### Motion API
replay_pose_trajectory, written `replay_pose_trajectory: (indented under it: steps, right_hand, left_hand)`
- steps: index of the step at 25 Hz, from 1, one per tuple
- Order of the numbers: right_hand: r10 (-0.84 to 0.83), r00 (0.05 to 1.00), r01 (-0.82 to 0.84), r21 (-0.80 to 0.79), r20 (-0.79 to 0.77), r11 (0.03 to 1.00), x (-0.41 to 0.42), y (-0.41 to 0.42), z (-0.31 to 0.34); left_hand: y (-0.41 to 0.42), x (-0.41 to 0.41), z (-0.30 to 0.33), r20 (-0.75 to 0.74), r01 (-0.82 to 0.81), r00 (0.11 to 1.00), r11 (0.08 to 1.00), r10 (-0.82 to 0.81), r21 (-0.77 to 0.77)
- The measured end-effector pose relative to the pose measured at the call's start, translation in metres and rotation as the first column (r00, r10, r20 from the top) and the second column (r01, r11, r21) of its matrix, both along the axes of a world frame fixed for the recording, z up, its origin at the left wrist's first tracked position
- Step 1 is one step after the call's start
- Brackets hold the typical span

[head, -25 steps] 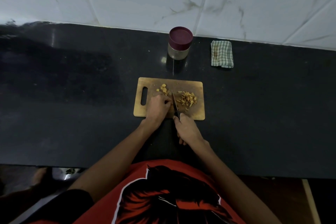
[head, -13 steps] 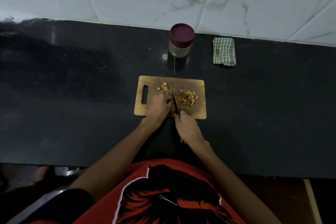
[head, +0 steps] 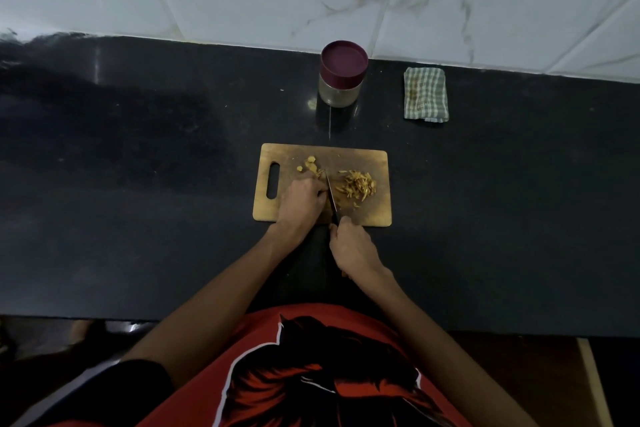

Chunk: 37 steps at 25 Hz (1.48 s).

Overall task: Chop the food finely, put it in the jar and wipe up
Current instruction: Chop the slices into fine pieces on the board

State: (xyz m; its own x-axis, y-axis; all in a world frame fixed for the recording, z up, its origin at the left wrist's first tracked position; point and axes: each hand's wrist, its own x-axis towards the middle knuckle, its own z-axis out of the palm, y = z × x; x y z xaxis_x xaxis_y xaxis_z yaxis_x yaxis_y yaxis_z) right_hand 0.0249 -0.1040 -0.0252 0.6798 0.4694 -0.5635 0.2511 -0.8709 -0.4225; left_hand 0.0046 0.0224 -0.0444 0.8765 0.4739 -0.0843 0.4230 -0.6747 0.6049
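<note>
R hand [head: 353,248] grips knife [head: 331,197] at board's [head: 379,163] near edge, blade across board centre. L hand [head: 303,199], fingers curled, holds food down beside blade. Chopped pile [head: 356,185] right of blade; uncut bits [head: 309,164] near far edge. Lidded jar [head: 342,74] & folded cloth [head: 425,94] at counter's [head: 138,166] far edge.

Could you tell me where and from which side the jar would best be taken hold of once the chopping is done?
Grip the jar round its clear lower body, below the maroon lid, coming from the near side over the cutting board. It stands upright with the lid on, and the cloth lies apart on its right, so the fingers likely have room.
</note>
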Motion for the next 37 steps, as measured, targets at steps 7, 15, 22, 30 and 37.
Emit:
replay_pose_trajectory:
  steps: [7, 15, 22, 30, 37]
  right_hand:
    - [-0.029, 1.000, 0.029, 0.004, -0.011, 1.000, -0.008, -0.015, -0.002]
    - [-0.064, 0.996, 0.068, 0.069, -0.060, 0.995, 0.000, -0.010, 0.008]
    - [-0.018, 0.998, 0.021, 0.045, -0.062, 0.999, 0.004, -0.004, 0.008]
    - [-0.029, 0.998, 0.033, 0.073, -0.064, 0.997, 0.004, -0.002, 0.004]
    - [-0.018, 0.999, 0.023, 0.104, -0.047, 0.994, 0.006, -0.001, 0.001]
  left_hand:
    - [-0.001, -0.001, -0.003, -0.003, -0.022, 1.000, 1.000, 0.022, 0.019]
    - [-0.002, -0.003, -0.010, 0.027, -0.077, 0.997, 0.997, 0.077, 0.006]
    - [0.001, -0.003, -0.014, 0.025, -0.068, 0.997, 0.998, 0.068, -0.009]
    - [0.000, -0.004, -0.013, 0.023, -0.051, 0.998, 0.999, 0.051, -0.009]
    - [0.000, -0.002, -0.010, 0.041, -0.057, 0.998, 0.998, 0.056, 0.023]
